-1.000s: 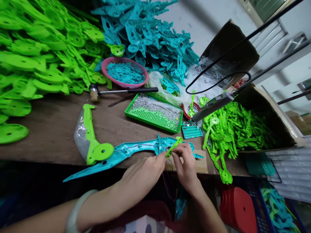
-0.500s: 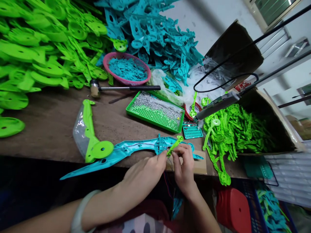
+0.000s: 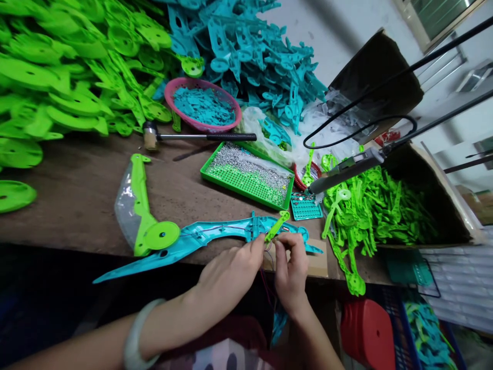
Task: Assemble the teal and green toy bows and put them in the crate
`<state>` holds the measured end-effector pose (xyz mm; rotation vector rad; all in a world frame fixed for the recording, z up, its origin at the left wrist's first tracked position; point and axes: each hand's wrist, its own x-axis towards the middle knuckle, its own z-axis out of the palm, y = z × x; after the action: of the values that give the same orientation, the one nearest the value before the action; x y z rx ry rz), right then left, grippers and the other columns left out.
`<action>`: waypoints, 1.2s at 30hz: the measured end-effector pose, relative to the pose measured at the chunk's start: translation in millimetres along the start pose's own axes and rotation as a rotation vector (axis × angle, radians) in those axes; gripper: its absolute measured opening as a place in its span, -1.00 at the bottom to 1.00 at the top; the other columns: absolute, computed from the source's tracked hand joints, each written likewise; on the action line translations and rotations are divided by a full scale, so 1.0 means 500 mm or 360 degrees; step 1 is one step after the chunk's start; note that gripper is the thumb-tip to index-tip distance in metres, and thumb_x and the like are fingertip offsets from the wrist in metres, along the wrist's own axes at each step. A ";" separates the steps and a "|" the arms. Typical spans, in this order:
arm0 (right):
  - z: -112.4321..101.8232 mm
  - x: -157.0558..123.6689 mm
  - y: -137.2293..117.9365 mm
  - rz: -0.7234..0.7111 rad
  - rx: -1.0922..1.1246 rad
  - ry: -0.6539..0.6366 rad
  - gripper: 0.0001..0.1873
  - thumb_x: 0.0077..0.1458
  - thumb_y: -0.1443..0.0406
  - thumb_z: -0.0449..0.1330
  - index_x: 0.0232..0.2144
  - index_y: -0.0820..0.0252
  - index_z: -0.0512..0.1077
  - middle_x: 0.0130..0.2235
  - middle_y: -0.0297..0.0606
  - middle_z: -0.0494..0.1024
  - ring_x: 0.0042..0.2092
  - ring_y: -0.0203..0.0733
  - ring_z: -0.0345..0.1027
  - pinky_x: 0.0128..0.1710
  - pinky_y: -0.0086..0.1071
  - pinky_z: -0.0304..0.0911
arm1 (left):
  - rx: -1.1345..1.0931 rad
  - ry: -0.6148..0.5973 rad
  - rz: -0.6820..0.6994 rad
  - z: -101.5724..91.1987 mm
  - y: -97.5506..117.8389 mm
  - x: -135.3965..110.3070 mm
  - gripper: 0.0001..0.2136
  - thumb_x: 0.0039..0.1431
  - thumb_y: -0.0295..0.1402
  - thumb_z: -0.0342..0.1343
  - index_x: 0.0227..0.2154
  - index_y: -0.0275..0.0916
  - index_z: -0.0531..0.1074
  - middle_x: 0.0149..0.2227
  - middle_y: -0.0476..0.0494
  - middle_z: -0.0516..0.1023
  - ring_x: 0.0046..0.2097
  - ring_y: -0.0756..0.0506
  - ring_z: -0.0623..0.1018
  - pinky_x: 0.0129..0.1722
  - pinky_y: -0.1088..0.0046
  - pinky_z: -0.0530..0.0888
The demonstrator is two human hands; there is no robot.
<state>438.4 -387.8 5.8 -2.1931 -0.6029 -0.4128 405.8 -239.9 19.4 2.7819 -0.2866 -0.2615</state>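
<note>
Green lever [image 3: 276, 226] pinched between left hand [image 3: 231, 267] and right hand [image 3: 290, 264]; teal shell [image 3: 215, 234] beneath.

Bright, even light on the bench, deep shadow beneath its edge, strong wide-angle stretching at the borders, centre sharp

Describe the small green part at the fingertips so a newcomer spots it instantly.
Start at the near edge of the brown workbench, where a long teal shell lies crosswise. Near its right end, the left hand and right hand meet at a short green lever slanting up and right. Unlike the piled green parts around, it stands alone on the teal shell, touched by fingertips.
</note>
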 end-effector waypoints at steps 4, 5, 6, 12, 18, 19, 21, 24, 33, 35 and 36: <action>0.003 -0.004 0.000 0.0028 0.0006 0.0014 -0.89 0.31 0.40 0.05 -0.24 0.13 0.34 -0.27 -0.26 0.43 -0.19 -0.18 0.31 -0.15 -0.27 0.27 | -0.0009 0.0004 0.0009 0.004 0.001 0.000 -0.57 0.33 -0.63 -0.16 0.18 -0.29 0.33 -0.28 -0.26 0.63 -0.37 -0.21 0.67 -0.36 0.26 0.63; 0.005 -0.006 0.000 0.0058 0.0026 0.0016 -0.89 0.32 0.40 0.05 -0.23 0.13 0.34 -0.26 -0.26 0.44 -0.20 -0.19 0.32 -0.16 -0.28 0.28 | 0.0002 0.0006 0.0014 0.004 0.001 -0.001 -0.57 0.32 -0.64 -0.15 0.19 -0.29 0.33 -0.28 -0.26 0.63 -0.37 -0.21 0.66 -0.37 0.26 0.63; 0.006 -0.007 0.000 0.0098 0.0048 0.0022 -0.89 0.32 0.39 0.04 -0.22 0.13 0.35 -0.26 -0.26 0.44 -0.21 -0.20 0.33 -0.17 -0.30 0.29 | 0.0015 0.0006 0.0015 0.004 0.001 -0.001 -0.57 0.32 -0.64 -0.14 0.19 -0.30 0.33 -0.30 -0.26 0.63 -0.39 -0.21 0.66 -0.37 0.26 0.63; 0.013 -0.010 -0.002 0.0152 0.0079 0.0069 -0.89 0.32 0.39 0.06 -0.23 0.12 0.37 -0.28 -0.28 0.45 -0.22 -0.21 0.33 -0.18 -0.31 0.30 | -0.0004 -0.0020 -0.0014 0.003 0.003 -0.001 -0.59 0.34 -0.60 -0.12 0.19 -0.30 0.33 -0.32 -0.25 0.63 -0.40 -0.20 0.66 -0.36 0.30 0.62; 0.012 -0.006 0.006 -0.0004 0.0027 0.0074 -0.88 0.31 0.41 0.07 -0.23 0.12 0.38 -0.28 -0.27 0.47 -0.22 -0.18 0.32 -0.18 -0.25 0.28 | -0.0058 -0.0084 -0.0028 0.000 0.002 -0.001 -0.60 0.34 -0.59 -0.11 0.19 -0.32 0.33 -0.29 -0.28 0.63 -0.37 -0.21 0.67 -0.36 0.29 0.63; 0.012 -0.006 0.006 -0.0015 0.0028 0.0074 -0.88 0.30 0.42 0.07 -0.23 0.12 0.38 -0.28 -0.27 0.47 -0.22 -0.18 0.32 -0.18 -0.25 0.28 | -0.0060 -0.0091 -0.0030 0.000 0.001 -0.001 -0.60 0.34 -0.59 -0.11 0.19 -0.31 0.32 -0.31 -0.27 0.63 -0.37 -0.22 0.67 -0.37 0.29 0.63; 0.012 -0.006 0.004 -0.0030 0.0027 0.0074 -0.87 0.30 0.43 0.08 -0.22 0.12 0.37 -0.27 -0.27 0.47 -0.22 -0.19 0.34 -0.17 -0.25 0.29 | -0.0055 -0.0087 -0.0030 0.000 0.001 -0.001 -0.59 0.34 -0.58 -0.10 0.21 -0.31 0.31 -0.34 -0.24 0.63 -0.39 -0.21 0.67 -0.38 0.29 0.63; 0.014 -0.006 -0.005 -0.0067 -0.0002 0.0077 -0.85 0.29 0.45 0.08 -0.22 0.11 0.36 -0.27 -0.27 0.47 -0.21 -0.19 0.34 -0.16 -0.24 0.29 | -0.0007 -0.0065 -0.0036 0.002 0.003 -0.002 -0.58 0.32 -0.59 -0.08 0.20 -0.33 0.32 -0.38 -0.24 0.62 -0.42 -0.22 0.66 -0.41 0.31 0.62; 0.021 -0.012 -0.009 0.0098 -0.0025 0.0141 -0.89 0.31 0.40 0.08 -0.24 0.12 0.37 -0.23 -0.22 0.34 -0.15 -0.17 0.31 -0.21 -0.27 0.37 | -0.0059 -0.0039 -0.0049 -0.006 0.009 -0.009 -0.56 0.26 -0.62 -0.05 0.18 -0.32 0.35 -0.32 -0.28 0.63 -0.38 -0.20 0.67 -0.37 0.38 0.61; 0.020 -0.010 -0.008 0.0055 -0.0059 0.0136 -0.89 0.31 0.41 0.08 -0.22 0.11 0.37 -0.23 -0.22 0.36 -0.16 -0.17 0.33 -0.21 -0.27 0.39 | -0.0060 -0.0042 -0.0036 -0.007 0.007 -0.011 -0.56 0.28 -0.62 -0.07 0.20 -0.31 0.34 -0.29 -0.28 0.63 -0.37 -0.21 0.67 -0.36 0.35 0.62; 0.020 -0.009 -0.008 0.0008 -0.0085 0.0142 -0.88 0.31 0.42 0.08 -0.21 0.11 0.37 -0.24 -0.22 0.36 -0.17 -0.18 0.33 -0.22 -0.27 0.40 | -0.0061 -0.0050 -0.0030 -0.007 0.006 -0.012 -0.56 0.29 -0.62 -0.08 0.21 -0.30 0.33 -0.28 -0.28 0.64 -0.37 -0.21 0.67 -0.36 0.33 0.63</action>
<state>433.4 -379.4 -0.1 -2.2137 -0.5432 -0.5264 400.2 -240.4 24.8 2.7462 -0.2607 -0.3124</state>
